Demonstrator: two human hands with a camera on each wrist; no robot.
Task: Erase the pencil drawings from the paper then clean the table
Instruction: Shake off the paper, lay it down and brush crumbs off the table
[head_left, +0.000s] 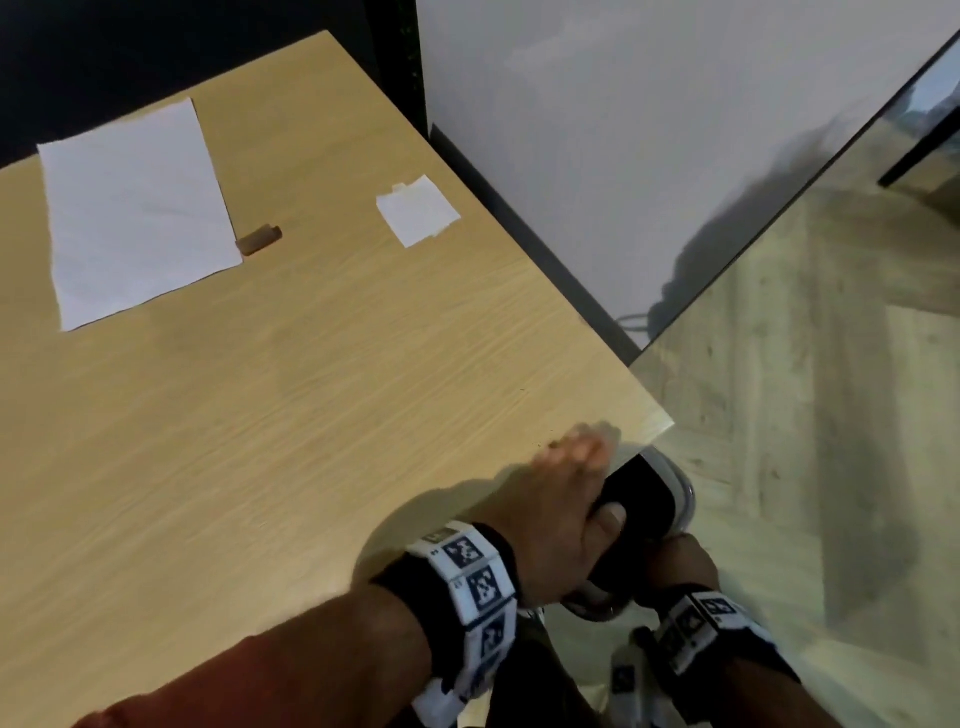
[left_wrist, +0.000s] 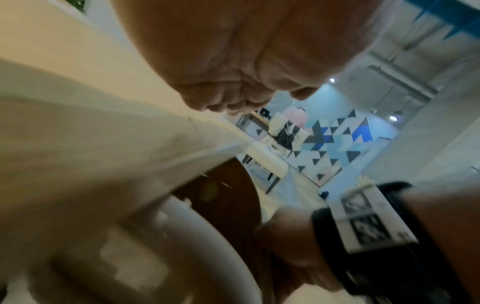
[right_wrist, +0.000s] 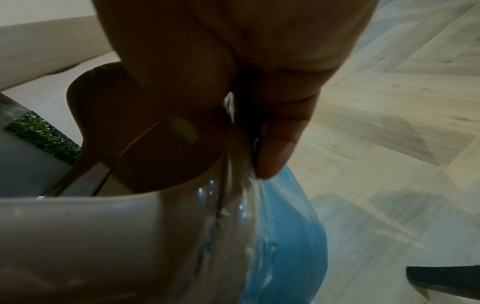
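At the pale wooden surface (head_left: 311, 415)'s near corner, the left hand (head_left: 561, 499), fingers straight and together, sweeps toward the grey bag-lined bin (head_left: 675, 499), whose rim the right hand (head_left: 685, 561) pinches just below.

A white sheet of paper (head_left: 137, 213) is laid flat at the far left of the light wooden table (head_left: 291, 395), a small brown eraser (head_left: 258, 240) being set just beside its right edge.

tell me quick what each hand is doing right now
Left hand: open, fingers flat on the table edge.
Right hand: holds the bin by its rim, below the table edge.
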